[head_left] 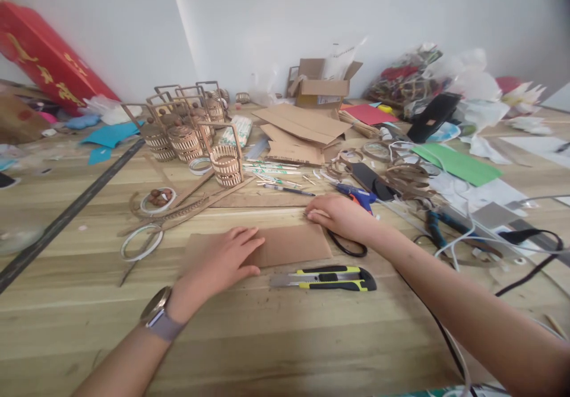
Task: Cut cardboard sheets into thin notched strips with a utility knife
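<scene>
My left hand (222, 263), with a watch at the wrist, lies flat on a brown cardboard strip (289, 245), its fingers spread and the thumb stretched out. Beyond the strip's right end, my right hand (341, 216) rests low over the table with fingers curled together. What its fingertips close on is hidden or too small to name. A black loop (350, 247) shows below that palm; its kind is unclear. In front of the strip lies a yellow-and-black utility knife (332, 278), blade pointing left. A pen (289, 190) and a blue glue gun (358, 195) lie just beyond.
Small slatted baskets with handles (226, 165) stand at the back left, near rolls of tape (142, 243). Cardboard sheets (303, 124) and an open box (323, 85) are behind. Pliers (439, 228), white cables (463, 231) and green paper (458, 162) crowd the right.
</scene>
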`<state>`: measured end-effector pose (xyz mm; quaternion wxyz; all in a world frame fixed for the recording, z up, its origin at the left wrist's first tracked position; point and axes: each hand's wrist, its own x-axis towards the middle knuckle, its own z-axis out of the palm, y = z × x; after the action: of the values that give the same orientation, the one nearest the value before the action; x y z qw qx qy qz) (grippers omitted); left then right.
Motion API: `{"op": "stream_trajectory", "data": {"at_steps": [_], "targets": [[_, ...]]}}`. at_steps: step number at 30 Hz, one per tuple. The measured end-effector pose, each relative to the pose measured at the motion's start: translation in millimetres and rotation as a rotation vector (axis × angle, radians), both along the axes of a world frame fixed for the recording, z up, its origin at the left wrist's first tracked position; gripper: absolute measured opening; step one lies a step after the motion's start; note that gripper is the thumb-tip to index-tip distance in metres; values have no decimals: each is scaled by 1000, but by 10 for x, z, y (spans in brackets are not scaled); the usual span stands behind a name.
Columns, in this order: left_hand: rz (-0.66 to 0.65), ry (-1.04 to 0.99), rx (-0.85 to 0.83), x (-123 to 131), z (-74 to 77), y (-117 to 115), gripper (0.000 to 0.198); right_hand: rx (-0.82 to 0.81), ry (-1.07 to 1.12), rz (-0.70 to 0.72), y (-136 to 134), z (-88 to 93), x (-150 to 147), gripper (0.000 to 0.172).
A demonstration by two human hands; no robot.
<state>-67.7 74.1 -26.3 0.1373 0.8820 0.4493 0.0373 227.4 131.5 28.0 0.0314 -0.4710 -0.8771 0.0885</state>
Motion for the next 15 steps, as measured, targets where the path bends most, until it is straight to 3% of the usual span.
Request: {"op": "stream_trajectory", "data": {"at_steps": [3,7,11,15], "targets": [[-25,14,32,68,-1,0,54,-10,-56,37,316,-81,-206,26],[-23,7,94,129,72,-18,49,-3,-123,44,548,-205,-389,30],[23,-167,232,222,376,-201,36,6,-145,52,676,-225,-422,41],[85,-456,280,203,756,-762,38,-17,-125,70,752,-181,-416,39]]}}
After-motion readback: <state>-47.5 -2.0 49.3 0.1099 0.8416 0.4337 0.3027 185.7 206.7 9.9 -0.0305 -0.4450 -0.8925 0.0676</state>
